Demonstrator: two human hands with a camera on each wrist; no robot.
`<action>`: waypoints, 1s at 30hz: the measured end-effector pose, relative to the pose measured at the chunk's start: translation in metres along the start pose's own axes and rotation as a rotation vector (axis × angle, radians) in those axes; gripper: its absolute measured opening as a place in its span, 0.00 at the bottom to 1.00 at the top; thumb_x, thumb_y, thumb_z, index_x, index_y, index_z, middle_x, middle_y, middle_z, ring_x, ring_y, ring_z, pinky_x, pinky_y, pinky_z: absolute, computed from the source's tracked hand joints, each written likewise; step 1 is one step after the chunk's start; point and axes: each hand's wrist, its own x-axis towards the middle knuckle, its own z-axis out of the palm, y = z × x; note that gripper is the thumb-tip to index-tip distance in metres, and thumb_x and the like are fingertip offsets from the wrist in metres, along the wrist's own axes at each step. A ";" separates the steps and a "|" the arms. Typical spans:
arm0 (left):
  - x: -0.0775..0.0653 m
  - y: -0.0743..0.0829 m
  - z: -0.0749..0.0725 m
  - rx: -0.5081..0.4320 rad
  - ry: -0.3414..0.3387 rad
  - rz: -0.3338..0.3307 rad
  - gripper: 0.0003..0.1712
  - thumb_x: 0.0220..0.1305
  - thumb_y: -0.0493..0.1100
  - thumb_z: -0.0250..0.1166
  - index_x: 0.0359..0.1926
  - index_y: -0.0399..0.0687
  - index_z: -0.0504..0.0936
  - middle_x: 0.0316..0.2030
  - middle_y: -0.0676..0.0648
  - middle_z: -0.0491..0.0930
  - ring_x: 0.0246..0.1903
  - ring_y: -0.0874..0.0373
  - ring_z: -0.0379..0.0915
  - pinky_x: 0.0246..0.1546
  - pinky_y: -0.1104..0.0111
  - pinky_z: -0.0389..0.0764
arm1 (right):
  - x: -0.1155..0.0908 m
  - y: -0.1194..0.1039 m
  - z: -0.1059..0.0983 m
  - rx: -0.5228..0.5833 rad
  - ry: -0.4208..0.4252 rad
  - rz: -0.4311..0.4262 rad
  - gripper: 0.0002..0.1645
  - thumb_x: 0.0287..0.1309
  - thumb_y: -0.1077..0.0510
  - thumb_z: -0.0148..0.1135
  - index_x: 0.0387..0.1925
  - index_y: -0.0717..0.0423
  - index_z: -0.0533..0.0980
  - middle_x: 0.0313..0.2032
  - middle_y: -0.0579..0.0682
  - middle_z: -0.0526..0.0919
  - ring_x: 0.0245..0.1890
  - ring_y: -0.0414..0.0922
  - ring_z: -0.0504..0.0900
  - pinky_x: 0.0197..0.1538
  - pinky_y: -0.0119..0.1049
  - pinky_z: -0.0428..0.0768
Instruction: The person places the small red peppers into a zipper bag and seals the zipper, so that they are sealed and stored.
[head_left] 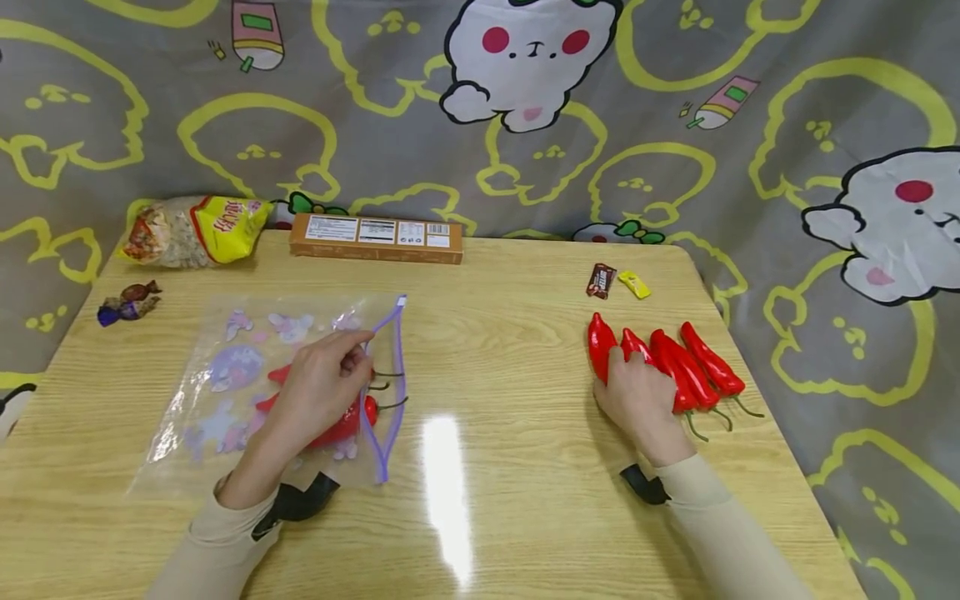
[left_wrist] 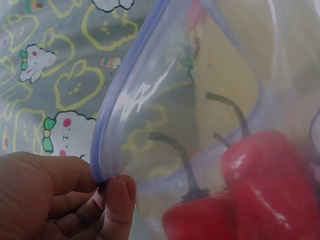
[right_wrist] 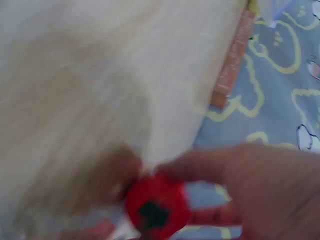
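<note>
At centre-left of the frame, the left hand (head_left: 318, 385) pinches the purple rim (left_wrist: 107, 115) of a clear bag (head_left: 240, 400) between thumb and finger; the mouth gapes, with red peppers (left_wrist: 265, 185) inside. At the right of the frame, the right hand (head_left: 637, 396) has thumb and fingers around one pepper (right_wrist: 159, 202), among neighbouring peppers (head_left: 712, 362) on the tabletop (head_left: 525, 500). A sound hold probably means pinching just one side of the rim so the mouth stands wide, and gripping the pepper's body, not its thin stem.
</note>
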 end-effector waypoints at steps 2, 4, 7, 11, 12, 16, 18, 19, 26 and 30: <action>0.000 0.000 0.000 -0.005 0.002 0.002 0.17 0.56 0.33 0.60 0.49 0.36 0.78 0.29 0.47 0.78 0.27 0.59 0.70 0.28 0.68 0.75 | 0.001 -0.010 -0.006 0.096 -0.021 -0.025 0.23 0.49 0.50 0.58 0.42 0.62 0.73 0.28 0.60 0.75 0.20 0.54 0.73 0.15 0.45 0.65; 0.000 0.000 0.000 -0.007 0.002 0.001 0.18 0.56 0.33 0.60 0.49 0.35 0.78 0.30 0.47 0.78 0.27 0.59 0.71 0.28 0.68 0.75 | 0.002 -0.026 -0.016 0.249 -0.032 -0.086 0.24 0.48 0.50 0.59 0.47 0.57 0.74 0.33 0.56 0.77 0.25 0.50 0.74 0.20 0.41 0.69; 0.000 0.000 0.000 -0.006 0.001 -0.008 0.18 0.57 0.33 0.61 0.50 0.35 0.78 0.30 0.47 0.78 0.27 0.59 0.71 0.28 0.68 0.75 | 0.002 -0.060 -0.029 0.498 -0.032 -0.223 0.22 0.48 0.53 0.63 0.47 0.54 0.74 0.37 0.49 0.77 0.27 0.44 0.74 0.27 0.35 0.72; 0.000 0.001 0.001 0.000 0.006 -0.003 0.17 0.57 0.33 0.60 0.49 0.36 0.78 0.31 0.47 0.78 0.28 0.58 0.72 0.28 0.67 0.75 | 0.002 -0.107 -0.036 0.656 0.018 -0.446 0.21 0.47 0.57 0.67 0.45 0.55 0.75 0.38 0.47 0.77 0.28 0.39 0.76 0.29 0.27 0.75; -0.001 0.002 0.001 0.002 0.009 0.004 0.16 0.57 0.33 0.60 0.48 0.36 0.78 0.31 0.47 0.78 0.28 0.58 0.72 0.29 0.67 0.76 | 0.004 -0.118 -0.034 0.652 0.045 -0.495 0.21 0.47 0.58 0.68 0.45 0.55 0.76 0.38 0.47 0.78 0.28 0.38 0.76 0.29 0.26 0.75; -0.002 0.003 0.002 0.013 0.007 0.032 0.16 0.58 0.33 0.59 0.48 0.36 0.78 0.33 0.46 0.79 0.29 0.57 0.72 0.30 0.66 0.76 | 0.011 -0.156 -0.026 0.613 0.111 -0.599 0.21 0.48 0.60 0.68 0.46 0.57 0.78 0.40 0.51 0.75 0.29 0.38 0.78 0.30 0.22 0.75; -0.002 0.004 0.002 0.011 0.003 0.032 0.16 0.58 0.33 0.59 0.49 0.36 0.78 0.34 0.45 0.78 0.29 0.57 0.72 0.31 0.65 0.76 | 0.016 -0.173 -0.021 0.644 0.104 -0.616 0.21 0.49 0.61 0.66 0.48 0.58 0.77 0.41 0.53 0.73 0.31 0.39 0.79 0.33 0.22 0.75; -0.002 0.003 0.002 0.012 0.002 0.031 0.16 0.58 0.33 0.59 0.49 0.36 0.78 0.35 0.45 0.78 0.29 0.57 0.72 0.31 0.65 0.76 | 0.018 -0.180 -0.018 0.680 0.082 -0.621 0.22 0.51 0.63 0.65 0.50 0.59 0.76 0.42 0.53 0.72 0.33 0.40 0.80 0.35 0.22 0.76; -0.002 0.002 0.000 0.001 0.016 0.021 0.18 0.57 0.33 0.62 0.50 0.37 0.77 0.33 0.47 0.78 0.28 0.58 0.72 0.29 0.67 0.75 | 0.028 -0.211 -0.006 0.866 -0.163 -0.651 0.28 0.59 0.67 0.52 0.62 0.61 0.64 0.56 0.56 0.72 0.54 0.46 0.74 0.54 0.27 0.71; 0.000 0.003 0.000 -0.020 0.013 0.009 0.18 0.57 0.33 0.62 0.50 0.36 0.77 0.32 0.47 0.78 0.28 0.59 0.72 0.29 0.68 0.76 | 0.025 -0.191 -0.015 0.838 -0.157 -0.644 0.27 0.57 0.67 0.53 0.60 0.60 0.68 0.59 0.56 0.71 0.55 0.47 0.73 0.54 0.33 0.73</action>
